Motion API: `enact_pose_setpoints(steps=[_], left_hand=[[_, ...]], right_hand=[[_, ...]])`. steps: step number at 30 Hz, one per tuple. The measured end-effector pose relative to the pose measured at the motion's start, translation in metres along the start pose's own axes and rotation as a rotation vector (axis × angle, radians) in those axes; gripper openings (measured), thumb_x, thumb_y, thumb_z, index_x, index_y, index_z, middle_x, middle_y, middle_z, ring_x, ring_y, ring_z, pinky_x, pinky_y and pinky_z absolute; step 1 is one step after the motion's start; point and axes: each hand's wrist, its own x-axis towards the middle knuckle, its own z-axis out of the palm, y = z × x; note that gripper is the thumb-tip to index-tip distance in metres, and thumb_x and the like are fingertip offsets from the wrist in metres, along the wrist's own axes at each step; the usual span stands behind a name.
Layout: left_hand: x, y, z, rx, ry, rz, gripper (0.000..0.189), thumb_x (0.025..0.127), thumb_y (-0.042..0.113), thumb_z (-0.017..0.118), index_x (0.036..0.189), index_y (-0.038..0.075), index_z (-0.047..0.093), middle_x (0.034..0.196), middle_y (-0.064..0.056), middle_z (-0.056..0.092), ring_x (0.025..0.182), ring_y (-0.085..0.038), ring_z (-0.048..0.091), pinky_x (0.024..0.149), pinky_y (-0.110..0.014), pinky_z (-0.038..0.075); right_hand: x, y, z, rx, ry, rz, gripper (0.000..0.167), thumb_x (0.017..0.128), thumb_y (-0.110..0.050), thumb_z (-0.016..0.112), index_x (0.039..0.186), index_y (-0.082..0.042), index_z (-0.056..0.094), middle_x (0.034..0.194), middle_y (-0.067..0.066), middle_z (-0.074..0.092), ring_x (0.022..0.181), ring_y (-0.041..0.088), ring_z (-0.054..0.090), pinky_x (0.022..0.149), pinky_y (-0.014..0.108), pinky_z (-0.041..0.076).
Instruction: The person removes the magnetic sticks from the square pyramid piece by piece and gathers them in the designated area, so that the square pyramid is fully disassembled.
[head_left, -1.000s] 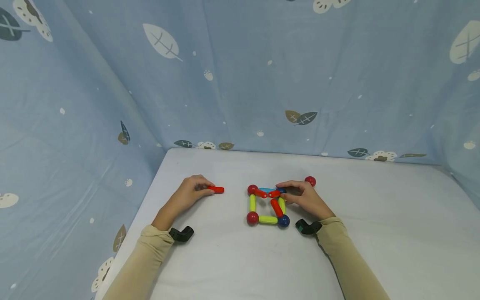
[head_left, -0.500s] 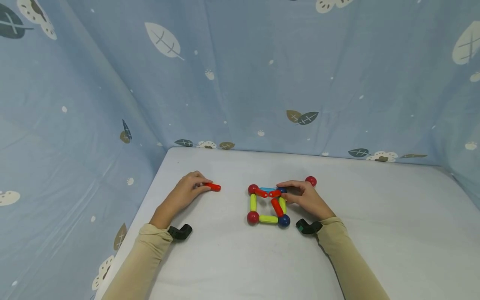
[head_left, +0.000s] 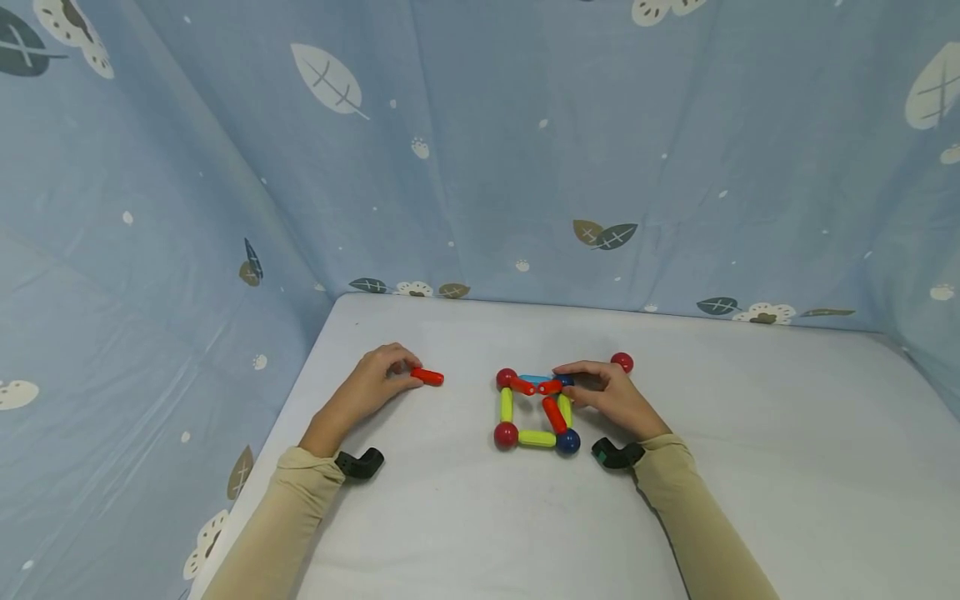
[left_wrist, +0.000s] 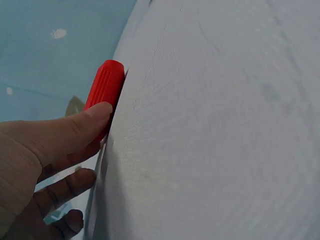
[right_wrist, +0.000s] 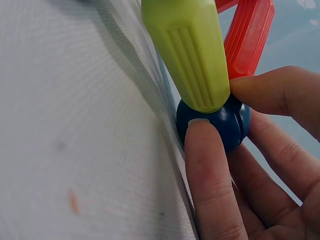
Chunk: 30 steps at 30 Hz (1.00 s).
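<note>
My left hand [head_left: 371, 382] pinches a red magnetic building rod [head_left: 427, 377] between thumb and fingers, close over the white table. Its ridged free end shows in the left wrist view, where the rod [left_wrist: 106, 82] slants up past the thumb. Right of it lies a square frame of yellow-green rods [head_left: 537, 438] and a light blue rod [head_left: 534, 380], with red balls [head_left: 506, 435] and blue balls [head_left: 567, 442] at the corners. Red rods [head_left: 553, 414] slant inward from the corners. At the far right corner my right hand [head_left: 615, 398] grips a blue ball [right_wrist: 231, 125], partly hidden by fingers.
A loose red ball [head_left: 622, 362] lies just beyond my right hand. Black wrist cameras [head_left: 362, 464] sit on both wrists. Blue leaf-patterned cloth [head_left: 480, 167] hangs behind and at the left of the white table [head_left: 465, 525].
My left hand has shifted slightly left with the red rod, whose free end now tilts down to the right. The right hand stays on the blue ball, and the frame looks unchanged.
</note>
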Motion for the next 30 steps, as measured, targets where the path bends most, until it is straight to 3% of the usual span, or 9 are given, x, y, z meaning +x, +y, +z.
enact_pose_setpoints(steps=[12, 20, 30], left_hand=[[-0.0021, -0.0061, -0.0084, 0.039, 0.019, 0.008, 0.019, 0.085, 0.014, 0.085, 0.102, 0.010, 0.078, 0.095, -0.003, 0.072, 0.086, -0.018, 0.062, 0.078, -0.032, 0.052], [-0.0022, -0.0068, -0.0069, -0.019, 0.009, -0.006, 0.034, 0.083, 0.012, 0.086, 0.115, 0.006, 0.075, 0.101, -0.006, 0.072, 0.088, -0.019, 0.061, 0.076, -0.029, 0.051], [-0.0013, -0.0065, -0.0042, 0.010, 0.023, 0.004, 0.022, 0.084, 0.011, 0.085, 0.105, 0.009, 0.078, 0.092, -0.003, 0.069, 0.082, -0.016, 0.056, 0.071, -0.026, 0.048]], right_hand=[[0.0002, -0.0043, 0.0005, 0.027, -0.007, 0.020, 0.037, 0.095, -0.021, 0.075, 0.130, -0.010, 0.070, 0.136, 0.013, 0.068, 0.124, 0.035, 0.064, 0.090, 0.018, 0.055], [0.0003, -0.0009, -0.0001, 0.012, -0.004, 0.025, 0.037, 0.095, -0.022, 0.075, 0.130, -0.010, 0.070, 0.136, 0.013, 0.068, 0.124, 0.033, 0.065, 0.092, 0.020, 0.055], [0.0001, -0.0012, -0.0003, 0.014, -0.003, 0.029, 0.037, 0.095, -0.022, 0.075, 0.130, -0.011, 0.071, 0.136, 0.013, 0.068, 0.124, 0.034, 0.064, 0.092, 0.018, 0.055]])
